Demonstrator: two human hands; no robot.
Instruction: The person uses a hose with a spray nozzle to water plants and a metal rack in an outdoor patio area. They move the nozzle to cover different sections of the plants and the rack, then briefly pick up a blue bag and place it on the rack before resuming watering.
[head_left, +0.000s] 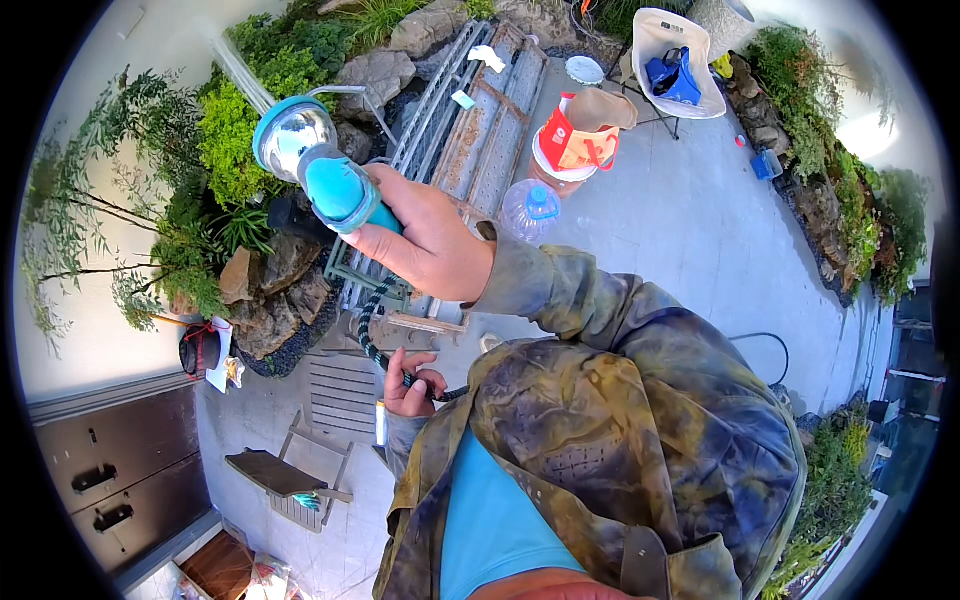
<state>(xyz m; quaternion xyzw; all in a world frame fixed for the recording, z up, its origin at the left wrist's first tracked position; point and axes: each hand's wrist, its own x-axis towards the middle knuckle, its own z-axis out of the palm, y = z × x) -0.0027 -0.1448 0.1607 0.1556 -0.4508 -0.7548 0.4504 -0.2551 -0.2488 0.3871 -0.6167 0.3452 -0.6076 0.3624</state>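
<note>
My right hand (431, 232) reaches forward, wrapped around the turquoise grip of a garden hose spray nozzle (341, 187) with a round chrome head. A jet of water (244, 75) leaves the head towards the upper left, above a bright green shrub (244, 127) and in front of the pale wall. From below the nozzle, a dark hose (365, 322) with light flecks curves down to my left hand (409, 386). The left fingers are loosely curled about the hose, which then passes behind my camouflage jacket (570, 405).
Rusty perforated metal planks (480, 142) lie ahead beside rocks (375, 79). Nearby stand a large clear water bottle (531, 210) and a bucket (559, 176) bearing a red bag (581, 135). A folding chair (679, 105) is farther right; slatted wooden chairs (296, 480) stand at left.
</note>
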